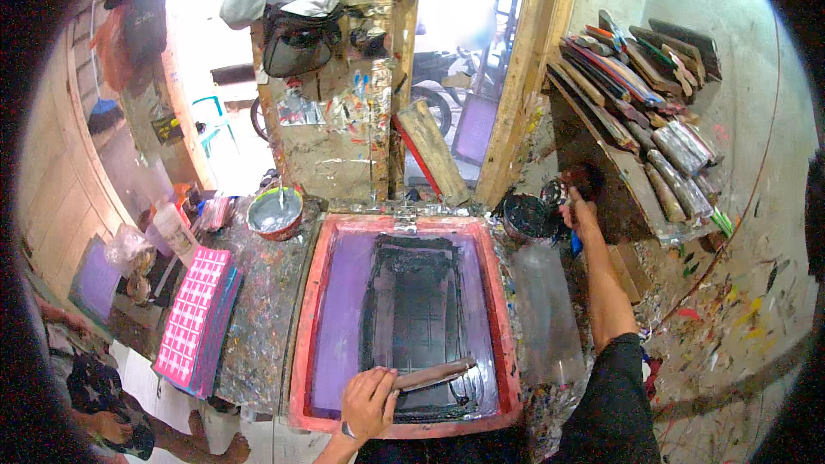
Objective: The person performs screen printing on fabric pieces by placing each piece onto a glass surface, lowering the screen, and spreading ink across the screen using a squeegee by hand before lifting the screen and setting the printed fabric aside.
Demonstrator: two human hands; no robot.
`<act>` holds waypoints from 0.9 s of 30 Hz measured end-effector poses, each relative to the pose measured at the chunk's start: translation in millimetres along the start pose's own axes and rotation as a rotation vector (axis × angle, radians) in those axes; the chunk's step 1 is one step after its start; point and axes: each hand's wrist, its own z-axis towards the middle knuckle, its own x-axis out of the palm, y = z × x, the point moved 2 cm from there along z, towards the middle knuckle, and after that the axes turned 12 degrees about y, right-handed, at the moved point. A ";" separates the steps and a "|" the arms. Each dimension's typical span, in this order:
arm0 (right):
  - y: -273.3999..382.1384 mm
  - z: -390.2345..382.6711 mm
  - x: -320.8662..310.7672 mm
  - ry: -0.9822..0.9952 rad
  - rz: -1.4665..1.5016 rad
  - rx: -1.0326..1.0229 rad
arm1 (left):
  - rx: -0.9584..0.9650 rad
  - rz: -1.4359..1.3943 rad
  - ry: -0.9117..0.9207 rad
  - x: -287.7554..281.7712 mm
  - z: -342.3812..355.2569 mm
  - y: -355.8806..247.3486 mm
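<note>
My left hand is closed on a long squeegee, which lies across the lower part of a screen frame with pink-red edges, purple mesh and black ink in the middle. On the right, my right hand reaches beside a black ink tub; its fingers are curled at a small dark object that I cannot make out.
A bowl of grey ink and stacked pink-patterned pieces sit to the left. Squeegees and boards crowd a right-hand shelf. A leaning board stands behind the frame. Another person's arm shows at lower left.
</note>
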 end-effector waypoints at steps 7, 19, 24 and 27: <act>12.3 -299.7 197.7 0.916 -0.767 -0.526 | -0.056 -0.016 -0.020 -1.4 -8.7 -1.6; -0.4 -187.8 322.4 0.597 -1.173 -0.984 | -0.414 0.086 0.052 -33.2 -92.0 5.9; -17.9 -67.0 353.8 0.565 -1.322 -0.719 | -0.276 0.226 0.132 -17.9 -93.6 12.3; -29.2 -57.7 366.7 0.611 -1.358 -0.747 | -0.273 0.282 0.136 -4.0 -101.8 23.5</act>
